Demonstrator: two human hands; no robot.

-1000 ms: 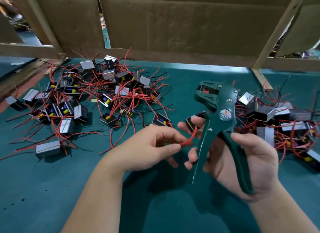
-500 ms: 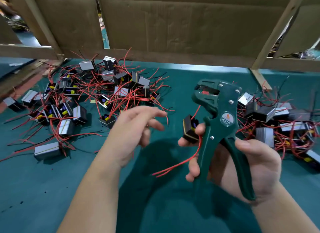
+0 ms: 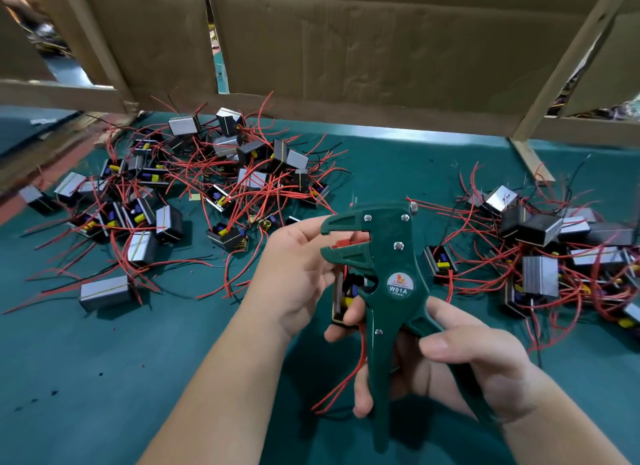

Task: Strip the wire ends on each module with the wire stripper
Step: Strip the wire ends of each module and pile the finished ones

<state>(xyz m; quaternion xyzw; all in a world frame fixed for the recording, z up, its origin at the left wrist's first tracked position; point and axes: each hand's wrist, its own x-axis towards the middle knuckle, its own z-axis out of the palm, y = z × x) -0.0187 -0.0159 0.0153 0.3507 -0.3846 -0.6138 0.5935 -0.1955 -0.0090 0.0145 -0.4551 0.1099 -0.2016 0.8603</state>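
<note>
Since half a second ago the left hand [image 3: 294,277] has come back in from the pile side, its fingers [image 3: 311,229] now together beside the open mouth of the wire stripper [image 3: 388,284], though whether they pinch a wire end I cannot tell. Right hand [image 3: 460,371] is wrapped round both handles with the module [image 3: 343,298] tucked behind the tool above the green surface [image 3: 104,378]. Seat the red wire [image 3: 343,381] squarely before squeezing, I'd say.
</note>
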